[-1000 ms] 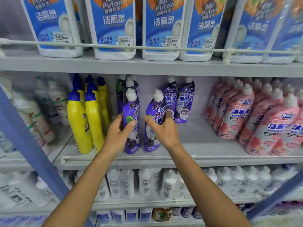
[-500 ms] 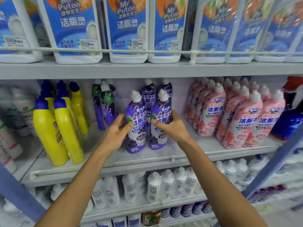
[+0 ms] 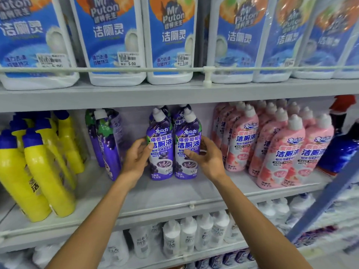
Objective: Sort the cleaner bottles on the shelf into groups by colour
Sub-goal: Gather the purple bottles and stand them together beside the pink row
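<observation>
Two purple cleaner bottles stand side by side on the middle shelf (image 3: 155,197). My left hand (image 3: 136,158) grips the left purple bottle (image 3: 160,152) and my right hand (image 3: 206,158) grips the right purple bottle (image 3: 187,150). More purple bottles stand behind them, and a few purple bottles (image 3: 108,140) stand apart to the left. Several yellow bottles with blue caps (image 3: 44,171) fill the shelf's left end. Several pink bottles (image 3: 272,146) fill the right side.
Large white jugs with blue labels (image 3: 112,41) line the upper shelf behind a rail. White bottles (image 3: 186,235) crowd the lower shelf. A dark blue spray bottle with a red top (image 3: 342,152) stands at the far right, beside a slanted blue bar (image 3: 322,199).
Both hands have carried the two purple bottles to the right, away from the yellow bottles and closer to the pink group. The view has shifted right as well.
</observation>
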Motion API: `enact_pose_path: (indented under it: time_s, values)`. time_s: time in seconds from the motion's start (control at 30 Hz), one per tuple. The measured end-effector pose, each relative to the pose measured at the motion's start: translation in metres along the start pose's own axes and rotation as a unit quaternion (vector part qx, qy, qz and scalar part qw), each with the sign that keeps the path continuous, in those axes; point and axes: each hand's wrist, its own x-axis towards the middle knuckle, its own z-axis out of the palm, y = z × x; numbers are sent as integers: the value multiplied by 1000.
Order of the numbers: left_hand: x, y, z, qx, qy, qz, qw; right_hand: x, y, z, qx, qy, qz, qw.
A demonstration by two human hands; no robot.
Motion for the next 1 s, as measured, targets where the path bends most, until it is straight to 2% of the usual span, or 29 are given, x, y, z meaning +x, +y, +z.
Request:
enact_pose_path:
  time_s: [0.17, 0.27, 0.53, 1.0]
  values:
    - [21, -16, 10, 23, 1, 33, 999, 25, 18, 5, -5, 17, 12, 1000]
    - [28, -20, 15, 36, -8, 47, 998, 34, 27, 8, -21, 12, -10, 1000]
    - [43, -28, 10, 92, 17, 54, 994, 53, 32, 10, 10, -23, -43, 999]
    - [53, -31, 8, 147, 18, 89, 985, 76, 44, 20, 16, -22, -46, 999]
